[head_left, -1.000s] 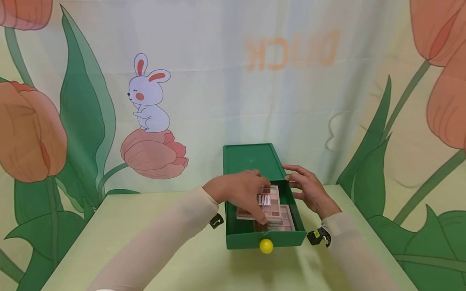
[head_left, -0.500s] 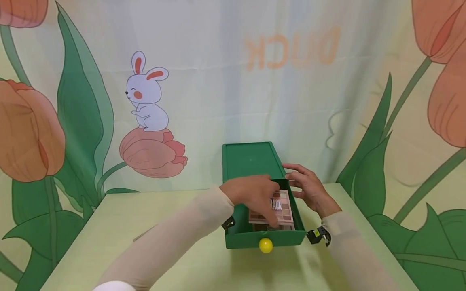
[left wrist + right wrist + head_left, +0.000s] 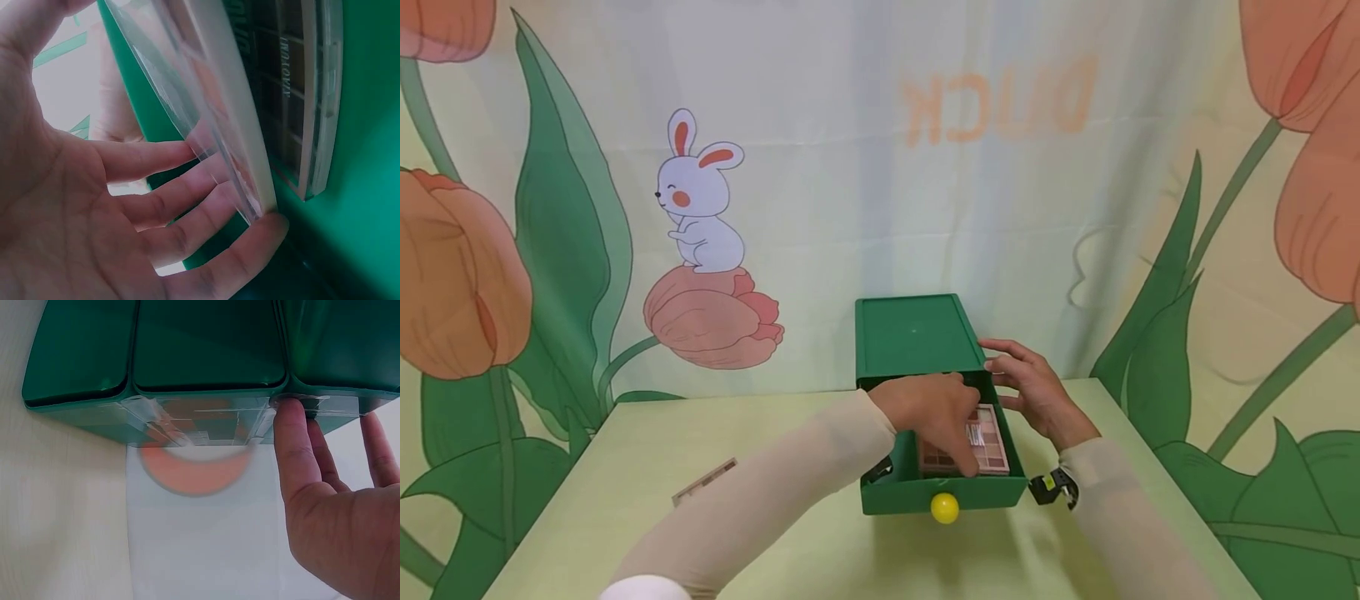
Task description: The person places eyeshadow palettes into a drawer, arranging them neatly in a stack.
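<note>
My left hand (image 3: pixel 932 412) reaches into an open green drawer (image 3: pixel 880 498) and holds an eyeshadow palette (image 3: pixel 992 446) between thumb and fingers. In the left wrist view this palette (image 3: pixel 209 69) has a clear lid, and a second palette (image 3: pixel 284 131) lies beneath it, close to the drawer's green floor. A yellow ball knob (image 3: pixel 944 507) sits on the drawer front. My right hand (image 3: pixel 1033 387) touches the right side of the green cabinet (image 3: pixel 917 337) with extended fingers. The right wrist view shows those fingertips (image 3: pixel 290 415) against the cabinet's taped edge.
A slim palette-like item (image 3: pixel 707 481) lies on the pale green table (image 3: pixel 775 550), partly covered by my left sleeve (image 3: pixel 775 492). Behind the cabinet hangs a curtain (image 3: pixel 820 208) printed with tulips and a rabbit. The right wrist view shows several stacked green compartments (image 3: pixel 209 344).
My left hand has moved right and lower in the drawer with the palette, bringing it over the other one. The slim item has come out from behind my left sleeve. My right hand stays put.
</note>
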Tool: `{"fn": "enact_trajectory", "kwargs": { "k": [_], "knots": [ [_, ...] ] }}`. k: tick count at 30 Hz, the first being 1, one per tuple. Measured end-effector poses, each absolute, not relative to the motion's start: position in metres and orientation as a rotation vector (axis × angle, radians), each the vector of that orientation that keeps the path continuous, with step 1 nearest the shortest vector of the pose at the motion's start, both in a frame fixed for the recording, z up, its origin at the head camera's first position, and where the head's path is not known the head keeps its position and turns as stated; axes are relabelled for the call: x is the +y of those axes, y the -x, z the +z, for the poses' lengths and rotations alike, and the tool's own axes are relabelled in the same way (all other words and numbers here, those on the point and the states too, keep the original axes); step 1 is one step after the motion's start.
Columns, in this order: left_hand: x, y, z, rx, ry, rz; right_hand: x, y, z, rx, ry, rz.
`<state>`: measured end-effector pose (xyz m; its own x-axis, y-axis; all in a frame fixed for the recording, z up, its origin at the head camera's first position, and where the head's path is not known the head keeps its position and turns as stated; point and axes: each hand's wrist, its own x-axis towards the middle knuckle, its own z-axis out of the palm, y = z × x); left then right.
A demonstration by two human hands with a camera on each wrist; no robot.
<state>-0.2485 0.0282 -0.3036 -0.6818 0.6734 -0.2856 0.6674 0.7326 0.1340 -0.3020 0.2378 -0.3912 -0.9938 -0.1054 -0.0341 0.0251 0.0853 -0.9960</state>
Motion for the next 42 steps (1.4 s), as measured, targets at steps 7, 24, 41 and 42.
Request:
{"fn": "enact_trajectory", "kwargs": {
  "k": [7,24,41,42],
  "knots": [
    [0.029,0.251,-0.31,2.616,-1.045,0.04,0.237,0.302,-0.391,2.234,0.092,-2.064],
    [0.036,0.242,-0.32,2.723,-1.017,-0.147,0.237,0.301,-0.39,2.227,0.116,-2.061],
    [0.033,0.239,-0.314,2.731,-0.972,-0.177,0.237,0.301,-0.39,2.223,0.117,-2.066],
    [0.031,0.24,-0.312,2.729,-0.971,-0.161,0.236,0.301,-0.39,2.225,0.12,-2.066]
  ]
}}
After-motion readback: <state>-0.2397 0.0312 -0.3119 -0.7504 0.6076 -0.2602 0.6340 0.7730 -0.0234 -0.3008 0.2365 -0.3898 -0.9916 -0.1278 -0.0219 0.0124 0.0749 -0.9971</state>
